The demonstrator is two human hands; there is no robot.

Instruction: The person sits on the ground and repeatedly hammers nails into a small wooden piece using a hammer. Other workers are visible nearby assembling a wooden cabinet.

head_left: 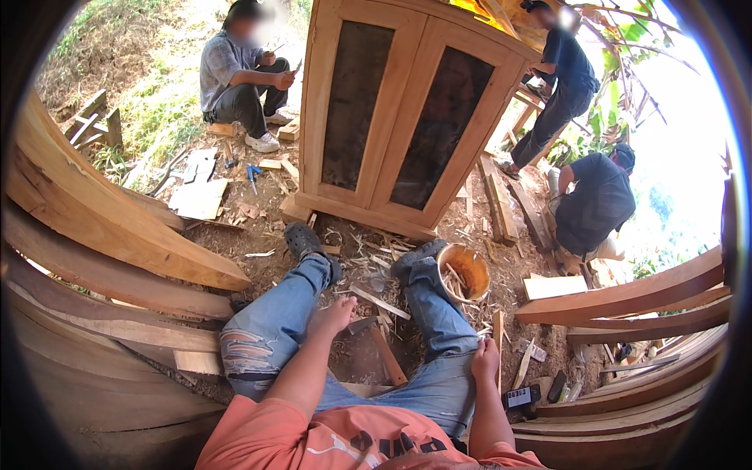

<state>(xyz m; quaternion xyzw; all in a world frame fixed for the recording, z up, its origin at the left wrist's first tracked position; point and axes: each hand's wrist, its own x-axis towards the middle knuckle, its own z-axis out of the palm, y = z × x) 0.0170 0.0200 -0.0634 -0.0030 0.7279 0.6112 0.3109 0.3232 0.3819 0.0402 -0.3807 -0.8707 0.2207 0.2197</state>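
My left hand (pixel 335 315) is closed over my left thigh, and nothing shows in its fingers. A thin wooden strip (pixel 380 301) lies just beyond it. My right hand (pixel 485 359) is curled shut beside my right thigh, with a small pale bit at its fingertips that I cannot make out. Between my legs rests a hatchet-like tool with a wooden handle (pixel 388 356) and a dark metal head (pixel 361 325). A worn bucket (pixel 464 273) holding wood pieces stands by my right shin. Ahead rises a wooden cabinet (pixel 384 180) with two dark-panelled doors.
Thick planks (pixel 117 211) stack up at left, and more boards (pixel 627 301) at right. Wood chips litter the ground. Blue-handled pliers (pixel 252 176) lie at far left. One person (pixel 243 78) sits back left; two others (pixel 568 78) work at right. A dark device (pixel 521 397) lies near my right forearm.
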